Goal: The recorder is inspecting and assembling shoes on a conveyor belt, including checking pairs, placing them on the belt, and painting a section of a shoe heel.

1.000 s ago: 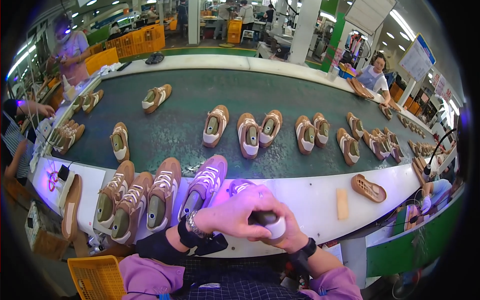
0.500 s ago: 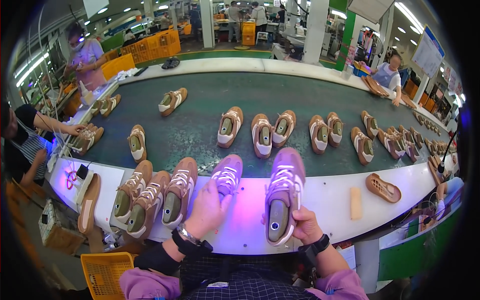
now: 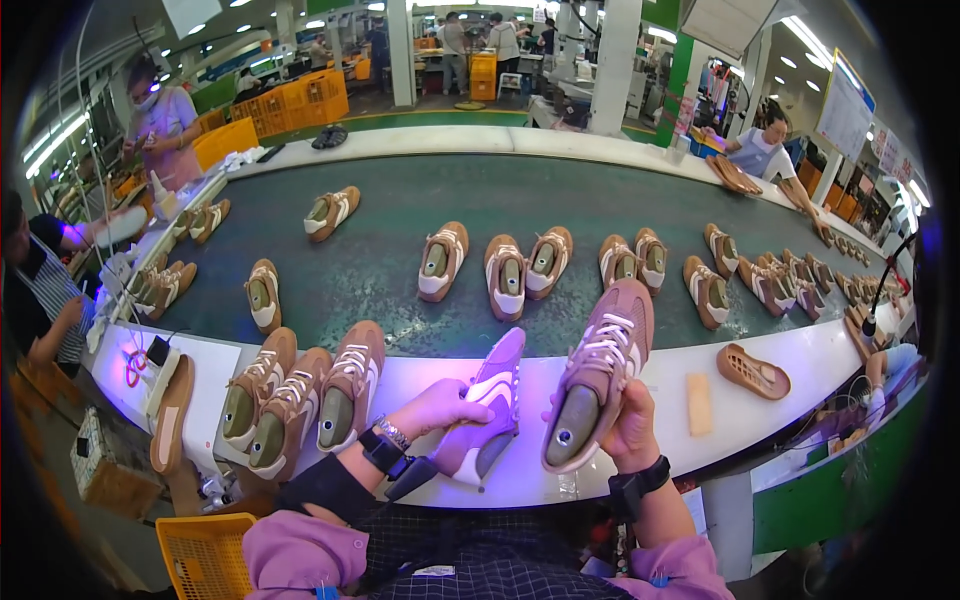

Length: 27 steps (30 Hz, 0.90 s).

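Note:
My left hand [image 3: 447, 404] is closed on a tan and white shoe upper [image 3: 482, 415], tipped on its side with its striped flank toward me. Purple light tints it. In my right hand [image 3: 628, 430] is a second laced shoe upper [image 3: 603, 370], toe pointing away, a green last showing at its heel. Both are raised over the white worktop. Just left of my left hand stands another shoe upper [image 3: 352, 385] on a last, beside a pair of matching shoe uppers [image 3: 290, 410]. Neither of my hands touches these.
Beyond the white worktop [image 3: 660, 390], a dark green conveyor belt [image 3: 390, 190] carries several shoe uppers. A brown sole [image 3: 752, 371] and a beige block [image 3: 698, 404] lie to the right, a long sole [image 3: 172, 415] to the left. A yellow basket [image 3: 207, 556] stands below. Co-workers are at both sides.
The left-hand shoe upper has come nearer and turned onto its side. The right-hand one has shifted right and tilted. At far left, a co-worker's hand has left the shoes on the belt.

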### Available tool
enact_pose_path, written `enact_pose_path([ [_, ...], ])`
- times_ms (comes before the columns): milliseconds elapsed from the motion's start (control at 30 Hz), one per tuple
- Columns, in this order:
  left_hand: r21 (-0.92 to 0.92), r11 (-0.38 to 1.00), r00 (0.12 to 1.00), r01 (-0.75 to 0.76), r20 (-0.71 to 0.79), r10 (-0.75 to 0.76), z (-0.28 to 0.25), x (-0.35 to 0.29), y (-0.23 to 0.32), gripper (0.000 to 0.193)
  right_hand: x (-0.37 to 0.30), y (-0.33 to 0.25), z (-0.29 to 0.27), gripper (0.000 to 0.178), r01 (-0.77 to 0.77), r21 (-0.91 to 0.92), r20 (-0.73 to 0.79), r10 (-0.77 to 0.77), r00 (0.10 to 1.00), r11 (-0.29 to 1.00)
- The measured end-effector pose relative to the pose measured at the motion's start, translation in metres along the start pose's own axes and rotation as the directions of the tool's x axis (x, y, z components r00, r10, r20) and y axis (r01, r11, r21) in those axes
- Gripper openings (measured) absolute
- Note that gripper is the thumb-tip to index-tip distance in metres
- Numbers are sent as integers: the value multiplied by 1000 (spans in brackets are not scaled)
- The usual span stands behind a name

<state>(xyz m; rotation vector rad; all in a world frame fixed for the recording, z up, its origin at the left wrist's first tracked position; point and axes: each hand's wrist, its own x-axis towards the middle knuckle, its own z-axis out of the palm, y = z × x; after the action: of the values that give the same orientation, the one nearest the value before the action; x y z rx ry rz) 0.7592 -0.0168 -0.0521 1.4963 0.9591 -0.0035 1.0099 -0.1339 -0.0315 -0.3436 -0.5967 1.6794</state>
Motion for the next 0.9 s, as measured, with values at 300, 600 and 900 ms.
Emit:
enact_pose_path([
  [300, -907, 146, 857, -394, -306, 415, -18, 21, 1, 53, 57, -31, 22, 47, 334, -35, -156, -335, 929, 942],
  [600, -764, 27, 747, -645, -623, 233, -47, 41, 9, 51, 95, 2, 10, 49, 377, -97, -242, -389, 889, 921],
  [900, -761, -22, 753, -649, -645, 129, -27, 61, -7, 46, 92, 26, -12, 52, 330, -117, -409, -348, 843, 937],
])
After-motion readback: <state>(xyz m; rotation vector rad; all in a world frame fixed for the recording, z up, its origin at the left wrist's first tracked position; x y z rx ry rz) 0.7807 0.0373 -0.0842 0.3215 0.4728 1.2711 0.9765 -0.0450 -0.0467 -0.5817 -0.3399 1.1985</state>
